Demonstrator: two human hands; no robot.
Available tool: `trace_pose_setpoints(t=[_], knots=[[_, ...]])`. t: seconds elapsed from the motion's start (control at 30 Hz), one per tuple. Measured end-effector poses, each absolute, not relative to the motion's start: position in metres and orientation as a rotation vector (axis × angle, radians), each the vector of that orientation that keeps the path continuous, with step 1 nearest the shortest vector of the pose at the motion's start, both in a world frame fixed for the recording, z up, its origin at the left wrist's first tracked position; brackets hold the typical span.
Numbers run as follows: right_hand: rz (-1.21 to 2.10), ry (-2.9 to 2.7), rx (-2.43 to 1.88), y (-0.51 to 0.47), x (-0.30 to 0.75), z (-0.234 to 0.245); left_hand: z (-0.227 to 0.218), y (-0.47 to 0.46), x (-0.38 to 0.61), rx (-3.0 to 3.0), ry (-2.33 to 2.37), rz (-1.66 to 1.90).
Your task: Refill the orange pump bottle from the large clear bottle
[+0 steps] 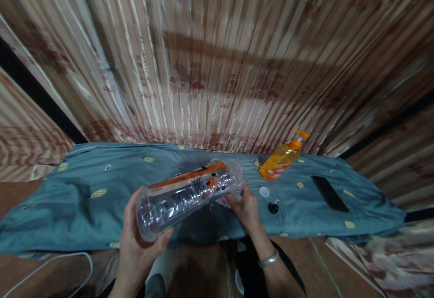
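Note:
A long, clear plastic container point(185, 203) with an orange and white label lies tilted across my two hands, its right end higher. My left hand point(139, 239) is closed round the lower left end, thumb below and fingers behind. At the other end, my right hand point(247, 205) grips the underside near the rim; some fingertips are hidden by the container. Just right of that hand, a small white disc point(264, 192) and a small black round piece point(273, 207) lie on the teal cloth point(111, 216). A silver bracelet point(269, 258) circles my right wrist.
An orange pump bottle point(280, 160) stands on the cloth, right of the container. A black phone point(329, 194) lies farther right. Pleated, patterned curtains point(203, 63) hang behind the cloth-covered surface. A white cable point(81, 255) curls over the floor at lower left.

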State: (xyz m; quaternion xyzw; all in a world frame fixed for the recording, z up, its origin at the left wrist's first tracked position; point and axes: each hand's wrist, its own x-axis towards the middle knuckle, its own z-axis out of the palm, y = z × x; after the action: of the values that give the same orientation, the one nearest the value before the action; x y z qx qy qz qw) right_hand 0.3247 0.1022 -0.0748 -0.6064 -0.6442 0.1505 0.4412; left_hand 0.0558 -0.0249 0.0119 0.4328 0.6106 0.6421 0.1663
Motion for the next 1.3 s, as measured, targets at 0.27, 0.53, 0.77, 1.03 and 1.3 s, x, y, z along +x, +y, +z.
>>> trace_pose_setpoints(t=[0.27, 0.53, 0.77, 1.03, 1.3], knots=[[0.366, -1.572, -1.521, 0.103, 0.323, -0.08, 0.011, -0.025, 0.057, 1.226, 1.761, 1.822], [0.409, -1.564, -1.489, 0.102, 0.321, -0.076, 0.008, -0.025, 0.055, 1.206, 1.754, 1.805], [0.439, -1.553, -1.514, 0.101, 0.32, -0.073, 0.007, -0.023, 0.053, 1.222, 1.765, 1.805], [0.38, -1.57, -1.515, 0.104, 0.322, -0.083, 0.006, -0.023, 0.053, 1.217, 1.763, 1.806], [0.359, -1.578, -1.509, 0.104, 0.323, -0.082, 0.009, -0.023, 0.055, 1.145, 1.734, 1.805]])
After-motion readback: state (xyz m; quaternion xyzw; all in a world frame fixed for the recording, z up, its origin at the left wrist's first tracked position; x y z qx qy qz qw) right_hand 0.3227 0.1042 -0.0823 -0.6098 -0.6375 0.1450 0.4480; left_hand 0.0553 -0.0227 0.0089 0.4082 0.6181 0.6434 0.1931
